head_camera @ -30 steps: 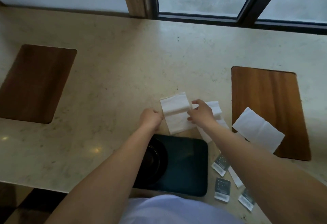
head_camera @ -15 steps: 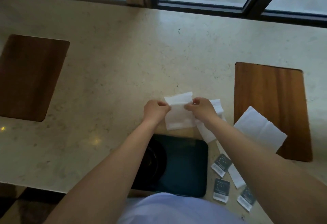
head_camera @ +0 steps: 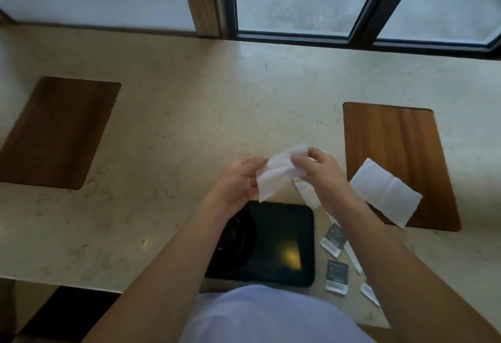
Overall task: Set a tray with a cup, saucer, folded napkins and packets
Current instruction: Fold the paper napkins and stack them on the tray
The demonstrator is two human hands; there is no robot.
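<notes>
Left hand [head_camera: 238,180]: pinching the left edge of a white napkin [head_camera: 279,173], fingers closed on the paper.
Right hand [head_camera: 320,172]: gripping the same napkin's right side, thumb and fingers clamped on it.
Napkin: hanging crumpled between both hands, lifted above the tabletop [head_camera: 189,115], just beyond the tray [head_camera: 284,234].
Tray: dark, lying at the near edge, carrying a dark saucer [head_camera: 238,237] on its left side.
Second napkin [head_camera: 385,191]: lying unfolded, overlapping the right wooden inlay [head_camera: 398,147].
Packets [head_camera: 336,275]: lying scattered just right of the tray.
</notes>
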